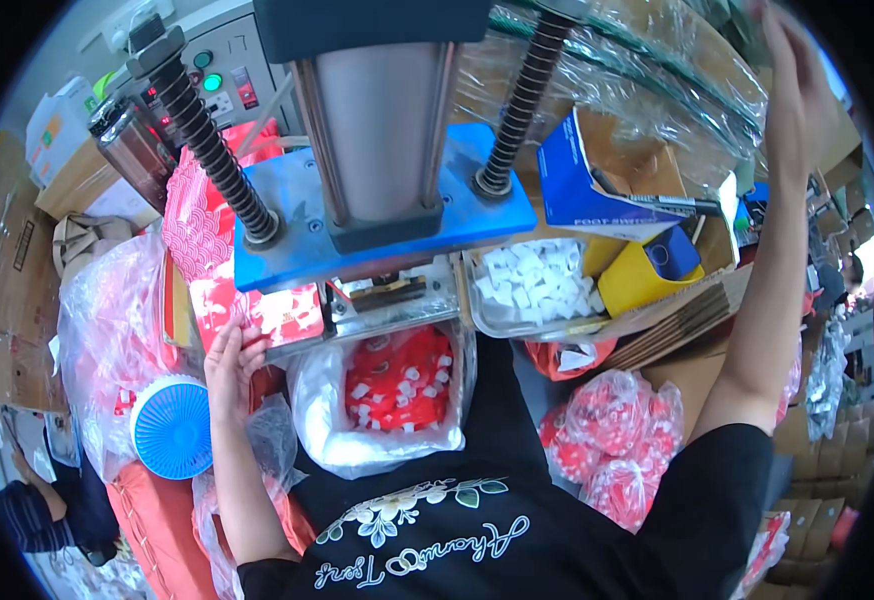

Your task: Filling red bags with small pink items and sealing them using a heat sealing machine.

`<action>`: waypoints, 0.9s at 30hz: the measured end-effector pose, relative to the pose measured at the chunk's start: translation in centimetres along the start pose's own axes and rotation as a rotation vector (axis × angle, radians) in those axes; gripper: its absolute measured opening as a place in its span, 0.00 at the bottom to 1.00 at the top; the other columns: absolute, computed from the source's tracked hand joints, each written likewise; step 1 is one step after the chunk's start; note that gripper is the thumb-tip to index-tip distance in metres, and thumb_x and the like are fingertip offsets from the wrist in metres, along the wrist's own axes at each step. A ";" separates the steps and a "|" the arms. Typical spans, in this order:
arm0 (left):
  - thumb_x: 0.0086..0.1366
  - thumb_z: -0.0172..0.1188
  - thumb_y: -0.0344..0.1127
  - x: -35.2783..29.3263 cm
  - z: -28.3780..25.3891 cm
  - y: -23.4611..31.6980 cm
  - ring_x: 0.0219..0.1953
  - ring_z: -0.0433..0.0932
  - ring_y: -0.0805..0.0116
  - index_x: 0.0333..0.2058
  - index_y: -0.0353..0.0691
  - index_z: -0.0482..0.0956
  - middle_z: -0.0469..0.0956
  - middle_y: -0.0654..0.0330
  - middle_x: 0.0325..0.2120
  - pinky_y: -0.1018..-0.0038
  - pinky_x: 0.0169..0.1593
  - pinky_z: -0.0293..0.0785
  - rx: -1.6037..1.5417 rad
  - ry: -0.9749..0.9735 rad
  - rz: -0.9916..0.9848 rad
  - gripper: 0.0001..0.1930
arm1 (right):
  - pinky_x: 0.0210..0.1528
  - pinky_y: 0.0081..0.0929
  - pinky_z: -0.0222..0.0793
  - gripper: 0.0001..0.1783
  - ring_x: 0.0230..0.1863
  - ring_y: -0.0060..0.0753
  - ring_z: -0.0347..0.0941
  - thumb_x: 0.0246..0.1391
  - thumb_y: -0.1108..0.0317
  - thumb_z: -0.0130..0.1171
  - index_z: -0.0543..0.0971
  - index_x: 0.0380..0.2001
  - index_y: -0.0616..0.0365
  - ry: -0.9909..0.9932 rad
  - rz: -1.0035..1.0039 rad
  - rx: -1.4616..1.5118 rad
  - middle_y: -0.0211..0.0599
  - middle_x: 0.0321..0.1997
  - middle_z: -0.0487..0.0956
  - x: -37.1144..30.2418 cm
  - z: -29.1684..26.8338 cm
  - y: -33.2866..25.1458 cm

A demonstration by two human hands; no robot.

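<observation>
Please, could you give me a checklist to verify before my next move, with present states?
1. Left hand touches the red-and-white item: ok, at its near edge.
2. Left hand clear of the blue press plate: cannot tell, the gap is unclear.
3. Right hand away from this plate: ok, raised at far right.
4. Right hand empty: cannot tell, blurred.
5. Lower green light on the control panel: ok, lit.
6. White pieces in the clear tray: ok, present.

two hands (234,362) (799,95), two coil springs (200,135) (520,105), one blue plate (302,225), one round fan (171,427).
</observation>
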State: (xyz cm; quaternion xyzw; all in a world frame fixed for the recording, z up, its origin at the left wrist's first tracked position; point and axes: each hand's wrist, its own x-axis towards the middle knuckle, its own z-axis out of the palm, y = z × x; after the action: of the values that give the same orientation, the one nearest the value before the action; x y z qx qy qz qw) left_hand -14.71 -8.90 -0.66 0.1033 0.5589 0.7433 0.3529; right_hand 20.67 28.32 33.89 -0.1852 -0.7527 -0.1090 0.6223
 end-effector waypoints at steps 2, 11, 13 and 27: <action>0.70 0.54 0.34 -1.2 -0.7 0.2 0.34 0.84 0.73 0.56 0.37 0.72 0.83 0.58 0.38 0.82 0.35 0.82 0.015 0.039 0.012 0.18 | 0.45 0.23 0.72 0.10 0.38 0.27 0.78 0.63 0.72 0.53 0.80 0.41 0.67 -0.151 -0.005 0.226 0.40 0.39 0.82 -7.3 -2.0 -2.4; 0.65 0.59 0.33 -2.6 3.7 0.7 0.58 0.71 0.58 0.56 0.36 0.73 0.74 0.52 0.54 0.64 0.58 0.68 0.966 0.203 0.852 0.21 | 0.37 0.39 0.71 0.08 0.37 0.47 0.77 0.53 0.66 0.61 0.82 0.36 0.55 -0.943 0.186 0.013 0.40 0.36 0.80 -28.8 -2.0 -7.1; 0.62 0.62 0.39 -1.8 3.2 -1.3 0.62 0.65 0.47 0.58 0.37 0.69 0.64 0.46 0.62 0.57 0.63 0.60 1.354 0.309 0.885 0.27 | 0.37 0.40 0.71 0.11 0.39 0.46 0.77 0.52 0.67 0.62 0.81 0.39 0.55 -0.984 0.182 0.019 0.39 0.39 0.80 -30.2 -0.7 -7.3; 0.51 0.62 0.30 -4.9 1.1 -3.6 0.62 0.68 0.56 0.50 0.48 0.78 0.75 0.59 0.54 0.50 0.66 0.54 1.349 0.205 0.788 0.24 | 0.39 0.42 0.72 0.12 0.40 0.48 0.76 0.47 0.67 0.63 0.79 0.36 0.57 -0.910 0.089 -0.023 0.43 0.36 0.77 -33.0 4.8 -9.2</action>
State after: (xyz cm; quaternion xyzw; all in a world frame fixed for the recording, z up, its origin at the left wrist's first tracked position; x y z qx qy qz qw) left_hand -9.08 -10.76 -2.30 0.4167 0.8411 0.3200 -0.1287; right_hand 17.74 17.12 1.30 -0.2534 -0.9395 0.0017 0.2304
